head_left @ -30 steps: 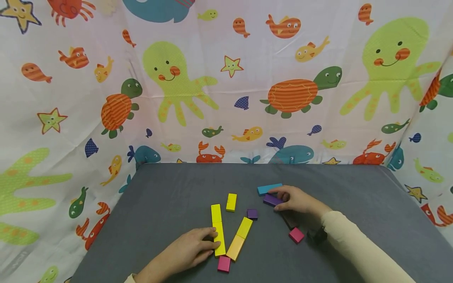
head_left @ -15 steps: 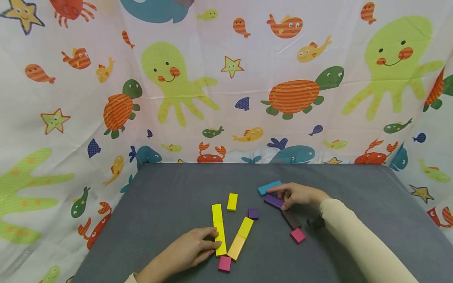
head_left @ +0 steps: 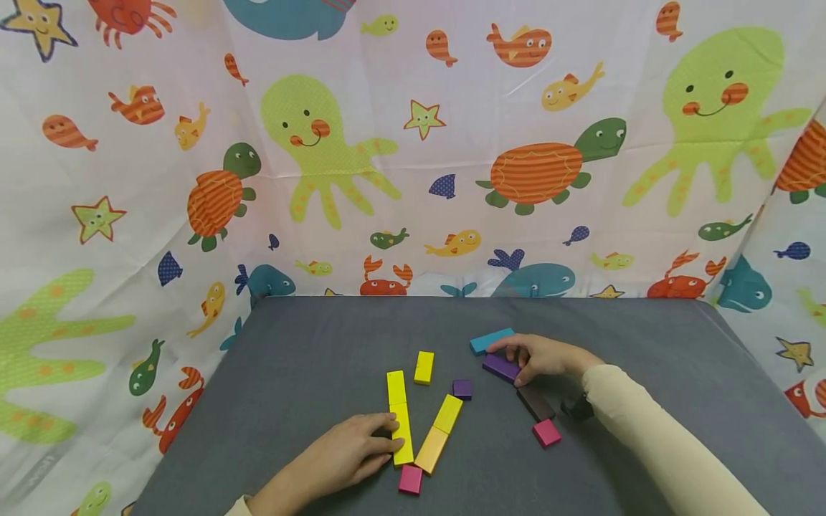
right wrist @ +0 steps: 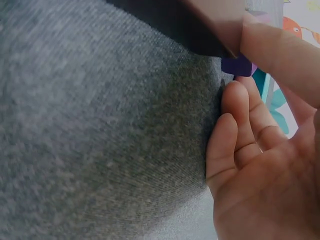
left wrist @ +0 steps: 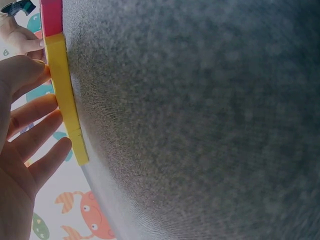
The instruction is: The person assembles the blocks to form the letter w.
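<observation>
My left hand (head_left: 353, 450) rests its fingertips along the left side of a long yellow block (head_left: 401, 437), which lies end to end with a shorter yellow block (head_left: 396, 388). My right hand (head_left: 548, 357) holds a purple block (head_left: 500, 368) between index finger and thumb. Its index fingertip also reaches a blue block (head_left: 492, 340) just behind. The thumb lies where the purple block meets a dark brown block (head_left: 535, 403); in the right wrist view the thumb touches the brown block (right wrist: 220, 25). A pink block (head_left: 547, 433) sits at the brown block's near end.
A yellow block (head_left: 448, 414) and an orange block (head_left: 429, 450) form a slanted row to a pink block (head_left: 410, 479). A small purple block (head_left: 462, 389) and a yellow block (head_left: 424, 368) stand apart. A patterned curtain (head_left: 452, 158) borders the grey table (head_left: 310, 344).
The purple block has shifted slightly right and nearer under my right hand, and the brown and pink blocks have moved the same way. My left hand has stayed in place.
</observation>
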Motion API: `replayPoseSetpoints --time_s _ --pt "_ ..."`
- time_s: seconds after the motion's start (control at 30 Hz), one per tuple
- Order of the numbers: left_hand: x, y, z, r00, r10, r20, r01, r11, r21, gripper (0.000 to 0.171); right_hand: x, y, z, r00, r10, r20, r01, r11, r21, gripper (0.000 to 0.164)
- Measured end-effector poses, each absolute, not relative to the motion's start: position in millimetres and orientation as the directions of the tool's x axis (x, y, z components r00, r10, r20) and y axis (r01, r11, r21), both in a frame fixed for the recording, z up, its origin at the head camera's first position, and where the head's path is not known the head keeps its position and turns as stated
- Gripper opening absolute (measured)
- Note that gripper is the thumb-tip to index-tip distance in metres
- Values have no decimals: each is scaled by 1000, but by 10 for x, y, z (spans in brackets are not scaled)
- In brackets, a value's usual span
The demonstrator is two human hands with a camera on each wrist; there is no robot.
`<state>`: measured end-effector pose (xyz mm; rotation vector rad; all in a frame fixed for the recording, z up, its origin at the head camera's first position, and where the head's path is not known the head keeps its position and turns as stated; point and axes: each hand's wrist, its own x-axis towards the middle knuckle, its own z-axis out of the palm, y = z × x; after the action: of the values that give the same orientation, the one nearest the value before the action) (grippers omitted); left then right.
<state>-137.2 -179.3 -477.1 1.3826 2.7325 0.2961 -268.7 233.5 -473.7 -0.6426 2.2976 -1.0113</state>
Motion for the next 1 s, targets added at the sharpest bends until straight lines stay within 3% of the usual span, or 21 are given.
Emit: replayPoseSetpoints --time_s 0.6,1.0 --pt "-1374 -1803 -4798 -586 809 54 800 566 199 31 -2612 2313 -4779 -806 -559 -196 -268 639 -721 62" --pt "-1372 -1796 -4779 -596 802 23 788 579 209 30 -2364 2143 -4743 -857 -502 -112 -288 648 -705 58"
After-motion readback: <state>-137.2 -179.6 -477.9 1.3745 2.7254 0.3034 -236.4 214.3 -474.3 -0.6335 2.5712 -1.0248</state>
